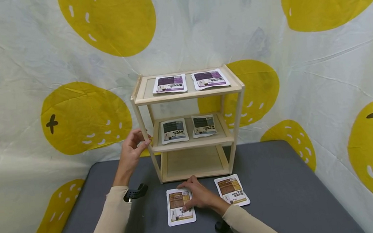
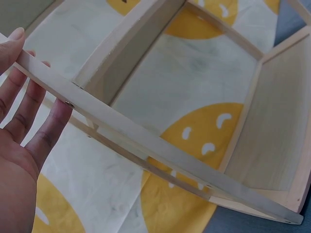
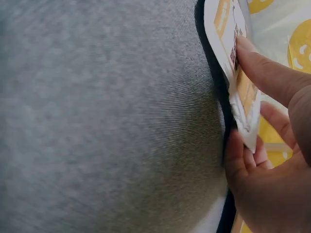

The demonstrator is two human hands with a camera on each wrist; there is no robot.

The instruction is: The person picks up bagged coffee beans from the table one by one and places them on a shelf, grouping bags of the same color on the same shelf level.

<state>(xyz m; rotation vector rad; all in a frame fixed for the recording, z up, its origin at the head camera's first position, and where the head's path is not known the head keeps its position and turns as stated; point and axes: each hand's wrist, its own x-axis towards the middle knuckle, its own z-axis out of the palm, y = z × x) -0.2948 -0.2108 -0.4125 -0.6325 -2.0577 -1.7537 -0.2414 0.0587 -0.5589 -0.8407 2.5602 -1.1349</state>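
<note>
A small three-tier wooden shelf (image 1: 193,163) stands on the grey table. My left hand (image 1: 131,148) grips its left front post (image 2: 131,131), thumb on one side and fingers behind, about level with the middle tier. On the table in front lies a white-edged pouch with a brown and yellow label (image 1: 176,200). My right hand (image 1: 200,196) pinches this pouch, the thumb on its printed face and the fingers at its far and side edges, as the right wrist view shows. A second brown-labelled pouch (image 1: 230,189) lies to the right, beyond my right wrist.
Two purple-labelled pouches, one left (image 1: 170,84) and one right (image 1: 210,79), lie on the top tier. The middle tier bears two dark green-labelled pouches, left (image 1: 174,131) and right (image 1: 204,125). A fabric backdrop (image 1: 179,29) with yellow fruit hangs behind the table (image 1: 278,197).
</note>
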